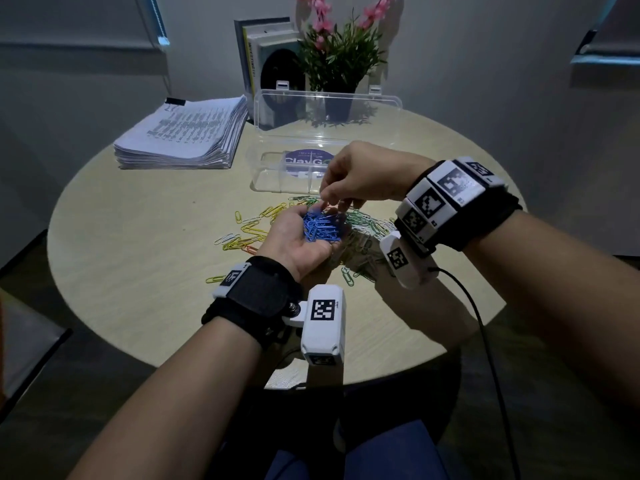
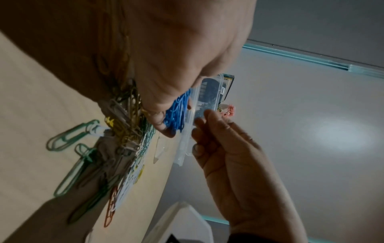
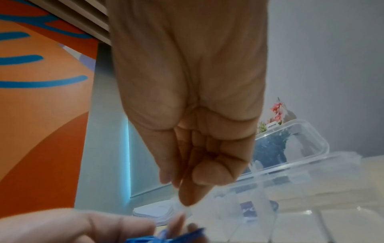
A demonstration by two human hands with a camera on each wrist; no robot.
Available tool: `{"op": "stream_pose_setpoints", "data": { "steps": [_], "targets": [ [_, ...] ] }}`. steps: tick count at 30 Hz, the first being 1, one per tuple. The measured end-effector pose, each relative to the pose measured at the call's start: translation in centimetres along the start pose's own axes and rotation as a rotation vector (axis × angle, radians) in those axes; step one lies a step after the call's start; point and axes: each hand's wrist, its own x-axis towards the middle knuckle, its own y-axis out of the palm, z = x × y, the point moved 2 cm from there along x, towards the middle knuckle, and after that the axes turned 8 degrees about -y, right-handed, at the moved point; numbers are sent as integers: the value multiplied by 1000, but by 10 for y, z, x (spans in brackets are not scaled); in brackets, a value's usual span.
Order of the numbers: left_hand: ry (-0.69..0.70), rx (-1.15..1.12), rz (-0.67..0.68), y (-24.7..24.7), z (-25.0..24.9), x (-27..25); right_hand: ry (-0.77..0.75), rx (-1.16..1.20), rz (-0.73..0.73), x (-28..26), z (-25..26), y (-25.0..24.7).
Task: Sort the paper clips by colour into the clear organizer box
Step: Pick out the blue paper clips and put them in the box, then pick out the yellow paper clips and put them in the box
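**Blue clips piled in the palm**

Head cam: left hand point(image 1: 304, 237) cupped palm-up over the desk point(image 1: 138, 237), holding blue paper clips point(image 1: 320, 228). Right hand point(image 1: 360, 178) hovers above, fingertips pinched together; can't tell if they've got a clip.

Left wrist cam: loose clips point(image 2: 68, 139) scattered on the desk.

Right wrist cam: clear organizer box point(image 3: 301, 189) open just behind the right hand.

We're looking at an office meeting corner. A thick stack of printed papers point(image 1: 180, 133) is sitting on a round table point(image 1: 138, 237), with books point(image 1: 256, 53) standing behind.

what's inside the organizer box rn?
No clips visible in the organizer box; only a purple label shows through. The right hand covers its right part. The blue clips sit in the left hand.
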Motion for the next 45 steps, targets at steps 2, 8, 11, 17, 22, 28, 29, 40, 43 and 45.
{"op": "stream_pose_setpoints", "data": {
  "steps": [2, 8, 11, 17, 22, 28, 29, 40, 43, 45],
  "targets": [
    [10, -6, 17, 2, -2, 1, 29, -80, -68, 1, -4, -7],
    [62, -110, 33, -6, -28, 0, 101, -471, -292, 12, -29, -11],
    [113, -100, 15, -6, -54, 2, 111, -530, -295, 28, -33, -1],
    [176, -36, -19, -1, -99, 7, 113, -582, -234, 40, -33, 3],
    [272, -18, -48, 0, -139, 19, 105, -549, -277, 38, -40, -3],
    [381, 189, -191, 11, -162, 48, 131, -531, -265, 38, -43, -5],
    [399, 251, -219, 14, -162, 52, 136, -528, -263, 38, -43, -5],
    [442, 945, -414, 31, -163, 55, 138, -487, -300, 37, -48, -5],
    [348, 1004, -394, 31, -163, 51, 140, -489, -299, 39, -51, -5],
    [293, 1035, -397, 31, -160, 48, 139, -502, -295, 40, -52, -5]
  ]
}}
